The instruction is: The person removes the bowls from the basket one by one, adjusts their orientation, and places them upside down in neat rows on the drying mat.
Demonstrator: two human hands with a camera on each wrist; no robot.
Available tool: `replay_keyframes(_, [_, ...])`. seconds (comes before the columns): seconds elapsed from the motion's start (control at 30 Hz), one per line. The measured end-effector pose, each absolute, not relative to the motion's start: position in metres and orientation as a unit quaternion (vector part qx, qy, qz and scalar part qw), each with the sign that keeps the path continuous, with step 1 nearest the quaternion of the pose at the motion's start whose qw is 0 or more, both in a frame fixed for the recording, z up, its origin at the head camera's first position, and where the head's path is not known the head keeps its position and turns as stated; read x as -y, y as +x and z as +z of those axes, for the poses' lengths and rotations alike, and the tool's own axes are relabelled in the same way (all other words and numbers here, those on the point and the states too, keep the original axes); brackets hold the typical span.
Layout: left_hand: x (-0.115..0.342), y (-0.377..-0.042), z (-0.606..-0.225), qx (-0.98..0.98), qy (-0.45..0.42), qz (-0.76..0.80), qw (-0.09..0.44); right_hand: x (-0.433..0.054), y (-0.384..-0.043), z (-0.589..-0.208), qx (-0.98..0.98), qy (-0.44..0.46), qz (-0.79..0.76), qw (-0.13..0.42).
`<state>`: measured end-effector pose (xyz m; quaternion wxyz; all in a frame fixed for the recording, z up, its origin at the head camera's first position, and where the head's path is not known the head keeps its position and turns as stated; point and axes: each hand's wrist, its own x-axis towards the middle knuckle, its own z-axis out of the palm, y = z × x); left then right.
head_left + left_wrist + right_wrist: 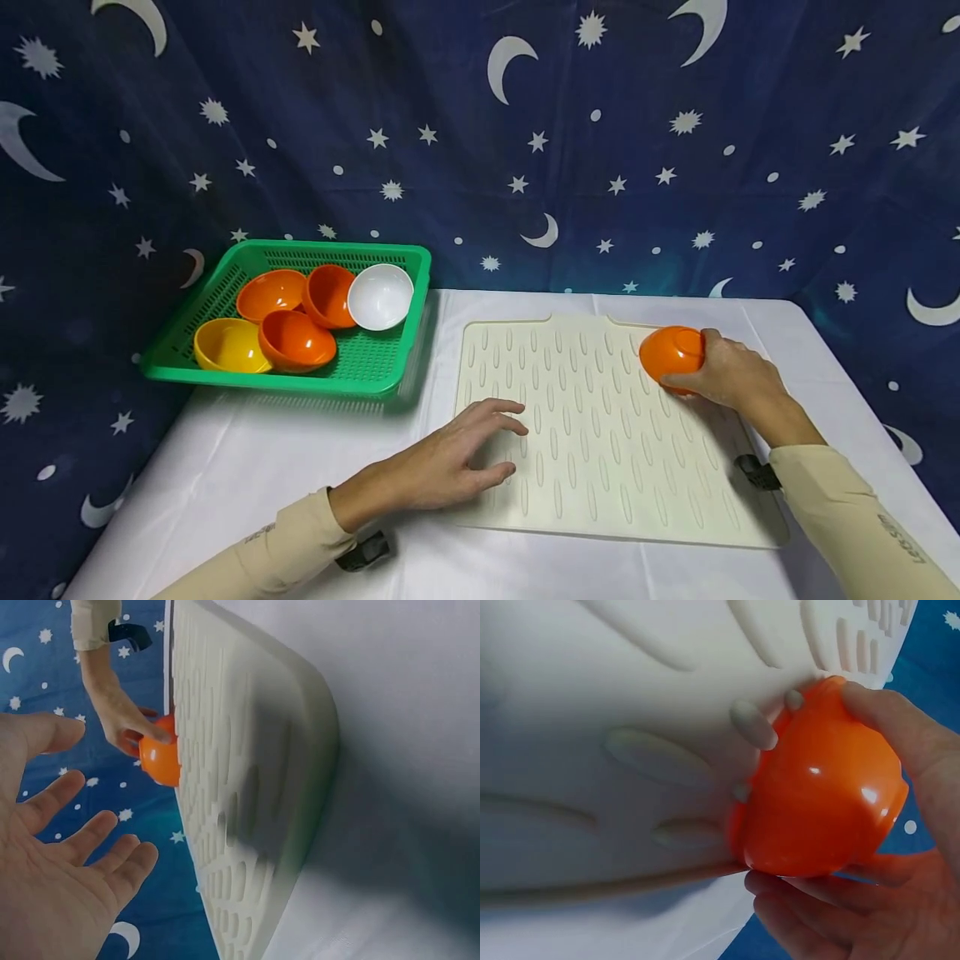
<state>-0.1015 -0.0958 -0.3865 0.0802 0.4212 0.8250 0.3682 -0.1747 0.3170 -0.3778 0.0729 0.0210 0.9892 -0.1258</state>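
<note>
My right hand (738, 375) grips an orange bowl (670, 358), thumb on one side and fingers on the other. The bowl is turned upside down at the back right corner of a cream ridged mat (577, 442). In the right wrist view, the bowl (821, 787) has its rim down at the mat's ridges, close to the edge. My left hand (457, 458) hovers over the mat's left edge with nothing in it, fingers spread and slightly bent. The left wrist view shows its palm and fingers (97, 836) apart.
A green basket (408, 350) stands at the back left on the white tablecloth (247, 467). In it lie several orange bowls (296, 342), a yellow bowl (232, 346) and a white bowl (380, 297). Behind the table hangs a dark blue curtain (450, 100) with moons and stars.
</note>
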Motion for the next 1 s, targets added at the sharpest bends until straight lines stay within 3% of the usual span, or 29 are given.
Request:
replay_keyframes(0.63, [0.111,-0.101,-0.381,-0.838,0.411,0.358,0.001,-0.319,-0.172,-0.383,-0.985,0.005,-0.153,0.083])
replay_keyframes(1.0, [0.122,-0.099,-0.371,-0.83,0.475,0.248,-0.154,-0.272,-0.142,-0.385,-0.968,-0.1,-0.199,-0.114])
